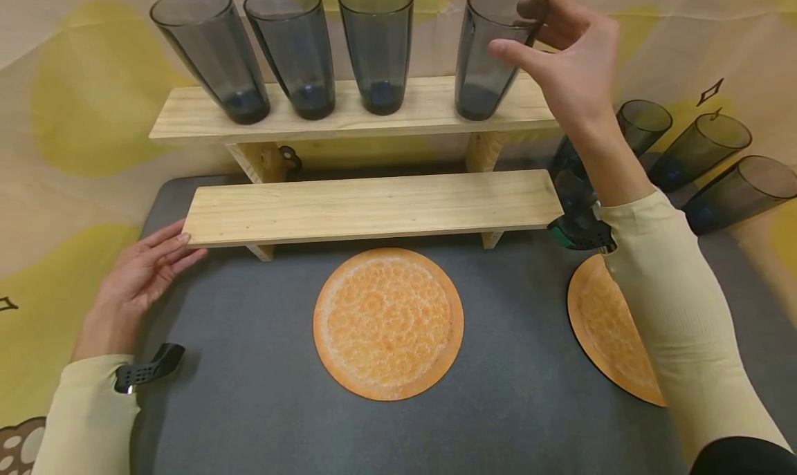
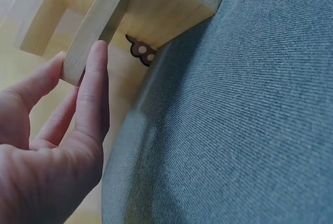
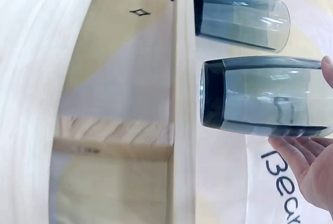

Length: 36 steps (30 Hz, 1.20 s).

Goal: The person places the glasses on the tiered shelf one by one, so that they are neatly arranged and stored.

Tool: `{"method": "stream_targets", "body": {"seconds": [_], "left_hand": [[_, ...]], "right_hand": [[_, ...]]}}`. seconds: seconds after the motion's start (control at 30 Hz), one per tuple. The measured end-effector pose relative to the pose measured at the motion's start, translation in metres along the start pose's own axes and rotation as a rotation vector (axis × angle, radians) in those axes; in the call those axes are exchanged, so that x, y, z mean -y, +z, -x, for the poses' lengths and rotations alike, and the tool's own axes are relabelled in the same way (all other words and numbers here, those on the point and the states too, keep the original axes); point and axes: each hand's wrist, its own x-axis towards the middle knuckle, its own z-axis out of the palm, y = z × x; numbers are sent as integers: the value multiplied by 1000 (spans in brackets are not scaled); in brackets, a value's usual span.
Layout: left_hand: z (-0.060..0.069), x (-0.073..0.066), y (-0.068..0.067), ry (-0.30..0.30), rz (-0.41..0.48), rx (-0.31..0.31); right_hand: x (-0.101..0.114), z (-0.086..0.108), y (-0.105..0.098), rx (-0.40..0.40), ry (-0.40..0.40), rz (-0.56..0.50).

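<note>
My right hand (image 1: 575,63) grips a tinted grey drinking glass (image 1: 482,67) near its rim, thumb on one side and fingers on the other. The glass is upright over the right part of the upper wooden shelf (image 1: 429,119). In the right wrist view its base is very close to the board; whether they touch, I cannot tell. Three similar glasses (image 1: 376,46) stand in a row to its left. My left hand (image 1: 140,271) pinches the left end of the lower shelf (image 1: 373,209) between thumb and fingers, as the left wrist view (image 2: 78,57) shows.
Several more tinted glasses (image 1: 703,150) stand at the right, partly behind my right forearm. A round orange-tan mat (image 1: 389,323) lies on the grey tabletop (image 1: 249,392). Another round mat (image 1: 610,330) is partly covered by my right sleeve. Patterned cloth (image 1: 81,115) hangs behind the shelves.
</note>
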Motion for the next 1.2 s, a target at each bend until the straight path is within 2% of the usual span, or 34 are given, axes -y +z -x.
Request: {"method": "stream_targets", "body": {"seconds": [0.2, 0.43, 0.63, 0.9, 1.03, 1.2], "left_hand": [[-2, -1, 0, -4, -2, 7], [0, 0, 0, -7, -8, 1], [1, 0, -1, -2, -8, -8], [-1, 0, -2, -10, 7, 20], [-1, -1, -2, -10, 2, 17], [0, 0, -2, -8, -2, 5]], "right_hand": [[4, -9, 16, 50, -24, -64], [-6, -16, 29, 105, 52, -93], [-8, -18, 30, 169, 82, -73], [-11, -18, 31, 189, 89, -43], [-10, -16, 30, 210, 86, 0], [-9, -14, 25, 232, 104, -5]]}}
